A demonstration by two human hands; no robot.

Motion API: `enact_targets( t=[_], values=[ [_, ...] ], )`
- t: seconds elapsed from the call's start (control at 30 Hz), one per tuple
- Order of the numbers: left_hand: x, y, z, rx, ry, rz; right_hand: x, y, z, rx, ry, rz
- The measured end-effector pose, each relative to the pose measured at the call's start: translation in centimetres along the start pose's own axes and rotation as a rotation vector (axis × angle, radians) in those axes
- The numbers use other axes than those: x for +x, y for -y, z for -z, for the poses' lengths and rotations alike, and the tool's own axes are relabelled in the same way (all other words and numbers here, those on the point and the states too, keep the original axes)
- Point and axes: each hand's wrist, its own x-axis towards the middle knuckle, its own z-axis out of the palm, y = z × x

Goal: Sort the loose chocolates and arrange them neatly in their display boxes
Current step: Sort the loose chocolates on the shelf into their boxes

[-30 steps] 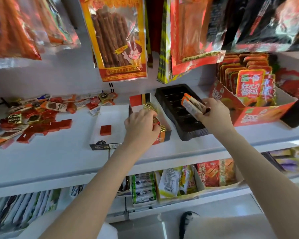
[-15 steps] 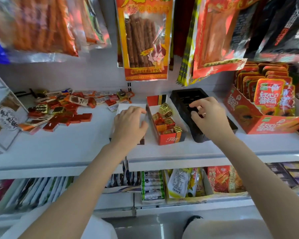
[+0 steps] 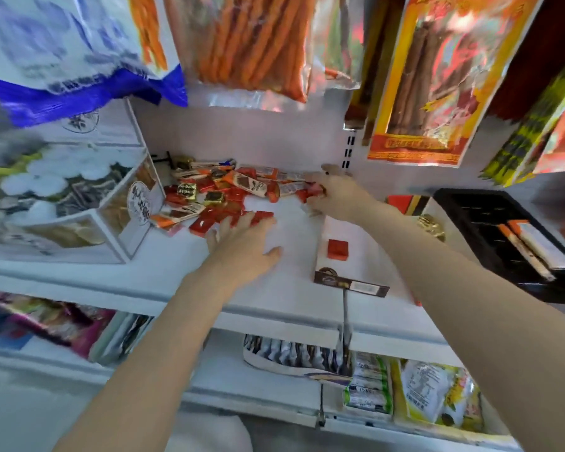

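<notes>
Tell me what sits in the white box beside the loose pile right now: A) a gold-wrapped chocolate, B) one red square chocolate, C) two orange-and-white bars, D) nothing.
B: a single red square chocolate lies alone on the white box floor.

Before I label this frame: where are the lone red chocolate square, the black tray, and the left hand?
lone red chocolate square (image 3: 337,248), head view, top face.
black tray (image 3: 470,212), head view, bare ribbed floor.
left hand (image 3: 247,244), head view, back of hand.
</notes>
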Motion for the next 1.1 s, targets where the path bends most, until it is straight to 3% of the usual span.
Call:
enact_targets(
  t=[0.17, 0.43, 0.63, 0.77, 0.93, 1.1],
  values=[
    [0.6, 2.2, 0.1, -0.016, 0.079, 0.015, 3.3, 0.1, -1.0, -0.142, 0.113, -0.051],
    [0.3, 3.3, 0.6, -0.052, 0.074, -0.053, 1.0, 3.6, -0.8, -0.177, 0.197, 0.272],
    [-0.4, 4.2, 1.8, -0.162, -0.092, 0.008, -1.5, 4.4, -1.8, -0.136, 0.2, 0.356],
    [-0.1, 4.9, 1.3, -0.138, -0.099, 0.007, -3.0, 4.4, -1.9, -0.095, 0.09, 0.348],
    [0.2, 3.2, 0.0, -0.091, -0.008, -0.081, -7.2, 2.6, 1.4, 0.194, -0.142, 0.251],
    [0.5, 2.0, -0.4, -0.141, -0.104, -0.063, -11.2, -0.5, 2.2, 0.111, -0.077, 0.074]
  ],
)
